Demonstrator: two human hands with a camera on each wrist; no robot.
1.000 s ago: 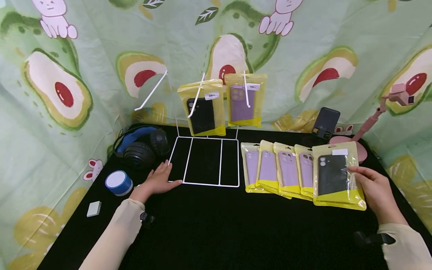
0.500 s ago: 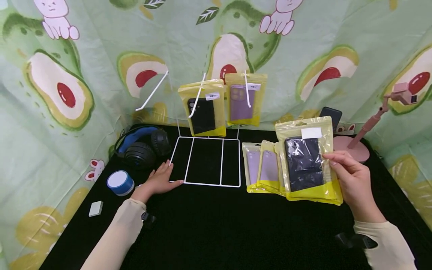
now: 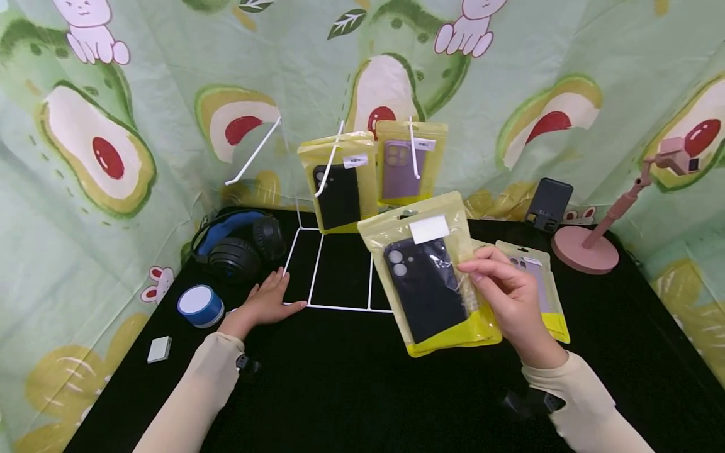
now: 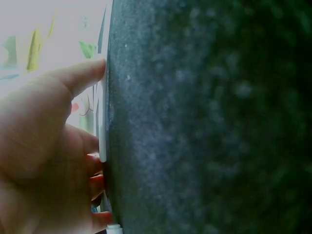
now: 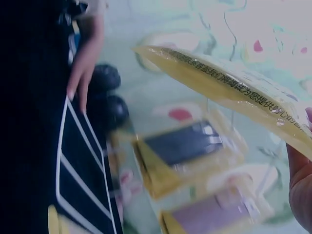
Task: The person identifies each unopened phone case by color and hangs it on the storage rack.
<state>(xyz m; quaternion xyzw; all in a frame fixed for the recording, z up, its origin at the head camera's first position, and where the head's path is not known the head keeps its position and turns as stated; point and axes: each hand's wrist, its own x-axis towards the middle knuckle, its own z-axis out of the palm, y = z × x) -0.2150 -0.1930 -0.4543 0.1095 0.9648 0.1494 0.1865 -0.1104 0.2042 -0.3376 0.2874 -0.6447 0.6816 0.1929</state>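
My right hand (image 3: 510,308) pinches the right edge of a yellow clear-fronted packet with a black phone case (image 3: 427,286), tilted and held up in front of the white wire rack (image 3: 342,307). Its yellow printed back faces the right wrist view. My left hand (image 3: 263,303) lies with fingers stretched on the front left corner of the rack's base; its thumb (image 4: 87,75) is at the white wire in the left wrist view. A packeted black phone case (image 3: 342,201) hangs from the middle hook, a packeted purple phone case (image 3: 401,170) from the right one.
Packeted purple phone cases (image 3: 535,286) lie on the black tabletop, partly hidden behind my right hand. Nothing hangs on the left hook (image 3: 253,154). Headphones (image 3: 240,245), a blue round speaker (image 3: 200,306) and a small white box (image 3: 159,349) are left; a pink stand (image 3: 586,248) and dark phone-shaped item (image 3: 549,202) are right.
My right hand has lifted the packeted black phone case from the right end of the row and carried it left, toward the rack. My left hand has stayed in place.
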